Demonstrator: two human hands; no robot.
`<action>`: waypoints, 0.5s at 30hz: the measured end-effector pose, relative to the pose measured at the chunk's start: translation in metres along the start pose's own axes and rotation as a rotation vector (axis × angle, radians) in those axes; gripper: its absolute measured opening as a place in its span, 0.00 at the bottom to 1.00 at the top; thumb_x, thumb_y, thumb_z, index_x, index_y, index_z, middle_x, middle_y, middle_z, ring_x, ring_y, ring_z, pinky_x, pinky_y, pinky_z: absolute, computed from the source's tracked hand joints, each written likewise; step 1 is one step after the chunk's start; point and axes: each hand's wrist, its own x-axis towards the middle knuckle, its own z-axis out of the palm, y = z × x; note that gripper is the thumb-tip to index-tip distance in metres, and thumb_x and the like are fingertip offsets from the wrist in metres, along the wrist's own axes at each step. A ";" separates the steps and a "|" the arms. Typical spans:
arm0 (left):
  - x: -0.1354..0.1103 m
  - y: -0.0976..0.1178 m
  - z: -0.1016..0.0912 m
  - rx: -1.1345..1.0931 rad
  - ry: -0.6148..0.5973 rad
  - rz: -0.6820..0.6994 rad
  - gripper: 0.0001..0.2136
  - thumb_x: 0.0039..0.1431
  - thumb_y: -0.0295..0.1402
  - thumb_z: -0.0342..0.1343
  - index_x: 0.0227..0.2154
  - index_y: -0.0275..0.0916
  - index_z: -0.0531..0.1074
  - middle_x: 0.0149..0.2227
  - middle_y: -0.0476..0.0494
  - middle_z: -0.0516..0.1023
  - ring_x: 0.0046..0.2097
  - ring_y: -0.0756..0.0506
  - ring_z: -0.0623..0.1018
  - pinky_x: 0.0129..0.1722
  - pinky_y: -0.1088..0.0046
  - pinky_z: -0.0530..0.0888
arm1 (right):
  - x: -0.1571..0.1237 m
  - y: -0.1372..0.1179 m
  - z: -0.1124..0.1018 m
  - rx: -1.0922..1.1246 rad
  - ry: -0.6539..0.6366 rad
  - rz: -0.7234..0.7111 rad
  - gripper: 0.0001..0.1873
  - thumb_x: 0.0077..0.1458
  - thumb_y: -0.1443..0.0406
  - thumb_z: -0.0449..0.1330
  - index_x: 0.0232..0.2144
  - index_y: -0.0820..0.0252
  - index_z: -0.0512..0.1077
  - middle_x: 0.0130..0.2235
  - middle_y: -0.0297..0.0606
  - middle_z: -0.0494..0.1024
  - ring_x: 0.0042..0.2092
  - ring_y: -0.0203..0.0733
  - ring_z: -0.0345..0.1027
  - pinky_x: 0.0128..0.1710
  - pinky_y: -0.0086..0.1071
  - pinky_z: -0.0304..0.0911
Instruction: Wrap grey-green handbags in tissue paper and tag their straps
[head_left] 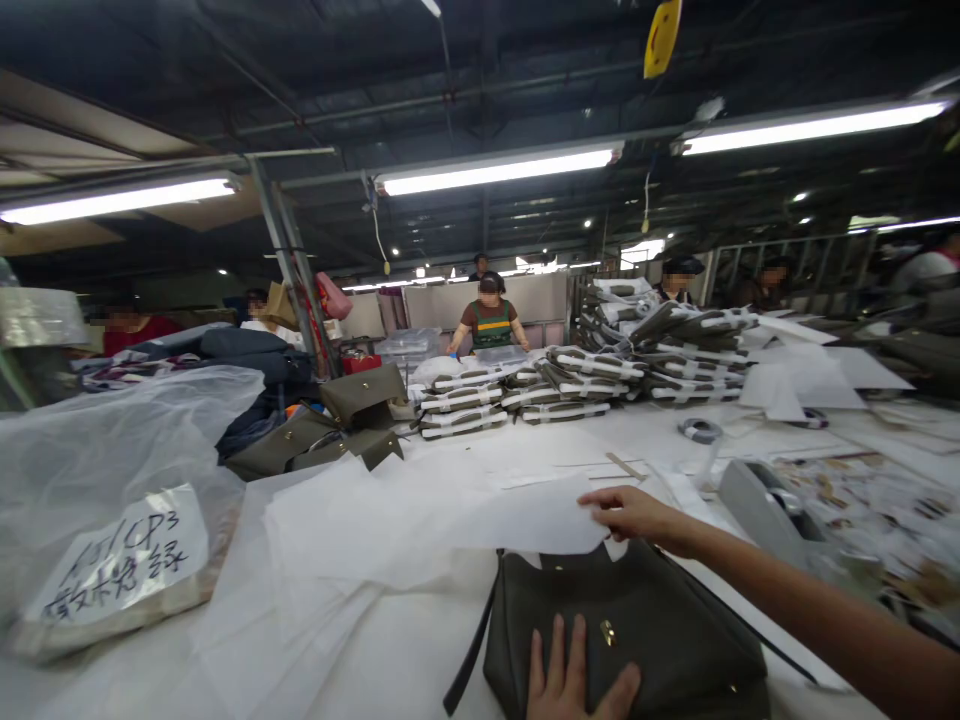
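handbag (660, 620) of dark olive leather lies flat at the near edge of the white table (645, 425), left hand (574, 680) spread loose, palm down on it. just beyond, right hand (637, 515) pinches the edge of a white tissue sheet (480, 515) overlapping the bag's top. farther off, stacks of wrapped bags (525, 395); behind them a person in a green apron (491, 318).

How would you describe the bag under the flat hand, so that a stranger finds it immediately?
On the long white table, look at the near edge, just below the loose white paper sheets. There lies a dark olive handbag with the left hand flat on it. Unlike the olive bags farther back, it lies alone, showing a small gold clasp.
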 end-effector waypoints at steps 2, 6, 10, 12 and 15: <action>0.004 -0.002 -0.020 -0.106 -0.058 0.045 0.41 0.52 0.49 0.64 0.66 0.63 0.50 0.68 0.41 0.57 0.63 0.28 0.66 0.53 0.40 0.72 | -0.024 0.011 -0.019 -0.162 -0.048 0.006 0.21 0.55 0.63 0.60 0.51 0.62 0.75 0.31 0.35 0.75 0.25 0.32 0.68 0.27 0.26 0.67; 0.011 -0.001 -0.051 -0.223 -0.236 -0.002 0.37 0.59 0.49 0.58 0.67 0.61 0.47 0.71 0.40 0.44 0.68 0.28 0.56 0.60 0.39 0.65 | -0.061 0.011 -0.037 -0.699 -0.017 -0.014 0.22 0.60 0.62 0.56 0.55 0.61 0.73 0.39 0.44 0.81 0.36 0.46 0.76 0.39 0.37 0.72; 0.017 0.003 -0.061 -0.275 -0.320 -0.039 0.34 0.61 0.48 0.55 0.67 0.62 0.47 0.72 0.42 0.42 0.69 0.29 0.52 0.62 0.38 0.59 | -0.079 -0.004 -0.024 -0.935 0.091 -0.226 0.30 0.58 0.54 0.60 0.60 0.61 0.68 0.61 0.54 0.68 0.62 0.62 0.60 0.61 0.54 0.55; 0.018 0.004 -0.063 -0.270 -0.328 -0.033 0.34 0.61 0.48 0.56 0.67 0.61 0.47 0.72 0.42 0.42 0.70 0.29 0.51 0.63 0.38 0.58 | -0.082 -0.007 -0.008 -0.992 -0.007 -0.450 0.34 0.57 0.52 0.61 0.62 0.58 0.65 0.66 0.50 0.61 0.67 0.60 0.51 0.66 0.53 0.45; 0.017 0.003 -0.065 -0.221 -0.306 -0.005 0.35 0.61 0.46 0.57 0.67 0.60 0.48 0.72 0.41 0.42 0.69 0.30 0.52 0.62 0.40 0.59 | -0.082 0.002 0.014 -0.988 -0.216 -0.537 0.40 0.54 0.57 0.63 0.66 0.61 0.58 0.69 0.51 0.53 0.70 0.58 0.43 0.68 0.53 0.41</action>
